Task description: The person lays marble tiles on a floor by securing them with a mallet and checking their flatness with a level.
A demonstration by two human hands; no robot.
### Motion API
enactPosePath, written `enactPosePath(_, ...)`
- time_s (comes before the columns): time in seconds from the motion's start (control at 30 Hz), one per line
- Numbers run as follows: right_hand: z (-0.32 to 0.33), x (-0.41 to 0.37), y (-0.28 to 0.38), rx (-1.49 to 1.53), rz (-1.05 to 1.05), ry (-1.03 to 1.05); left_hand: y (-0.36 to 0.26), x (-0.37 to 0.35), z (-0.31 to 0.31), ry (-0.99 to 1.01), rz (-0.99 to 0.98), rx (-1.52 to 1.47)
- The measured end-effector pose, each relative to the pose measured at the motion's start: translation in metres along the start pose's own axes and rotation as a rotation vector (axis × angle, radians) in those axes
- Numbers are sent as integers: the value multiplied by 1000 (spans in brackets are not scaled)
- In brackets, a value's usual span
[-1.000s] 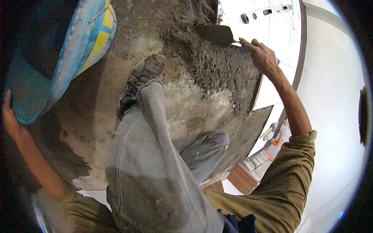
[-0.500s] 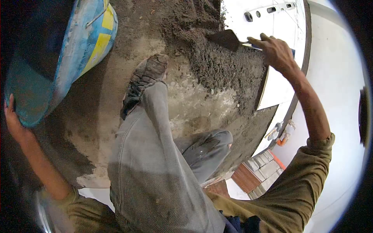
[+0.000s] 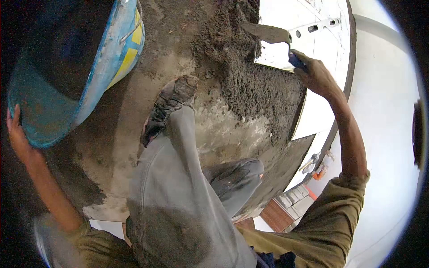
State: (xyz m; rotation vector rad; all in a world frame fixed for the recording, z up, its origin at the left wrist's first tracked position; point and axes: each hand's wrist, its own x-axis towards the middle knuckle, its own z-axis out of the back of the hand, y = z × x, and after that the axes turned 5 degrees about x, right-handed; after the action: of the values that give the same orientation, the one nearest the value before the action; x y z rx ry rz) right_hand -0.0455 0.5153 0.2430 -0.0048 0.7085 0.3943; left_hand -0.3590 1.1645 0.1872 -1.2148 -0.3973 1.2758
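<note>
My left hand [image 3: 20, 138] grips the rim of a blue bucket [image 3: 123, 42] with yellow patches, at the upper left. The bucket is tipped so that its dark mouth faces me; what is inside cannot be made out. In my right hand [image 3: 315, 76] is the blue handle of a pointed trowel [image 3: 270, 33]. Its grey, smeared blade reaches left across the edge of a white tile [image 3: 277, 56] and over dark, crumbly mortar [image 3: 254, 82]. A pale bar with dark slots, seemingly a spirit level [image 3: 319, 27], lies on the tile.
Another white tile [image 3: 315, 114] sits nearer me along the wall [image 3: 384, 111]. My shoe [image 3: 174, 100] rests on the stained floor beside the mortar. Farther down are an orange-and-white item [image 3: 320, 171] and stacked tile pieces [image 3: 297, 201].
The trowel has lifted and turned, its blade now showing a lighter face near the tile edge. My left hand stays on the bucket, while the whole view has shifted slightly.
</note>
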Motion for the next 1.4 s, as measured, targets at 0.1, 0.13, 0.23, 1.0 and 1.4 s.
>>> enactPosePath(0.1, -36, 27, -29, 177, 48, -135, 6, 5, 1, 42, -4, -15)
enactPosePath(0.13, -39, 39, -31, 369, -47, -141, 7, 7, 4, 63, -20, -8)
enactPosePath(0.23, -61, 76, -39, 650, -155, -173, 6, 12, 10, 131, -83, 23)
enactPosePath(1.0, 75, 191, -30, -323, 84, -534, -16, -26, -20, -32, -205, 164)
enactPosePath(1.4, 95, 276, -37, -118, 6, -231, -21, -39, -31, -45, -173, 77)
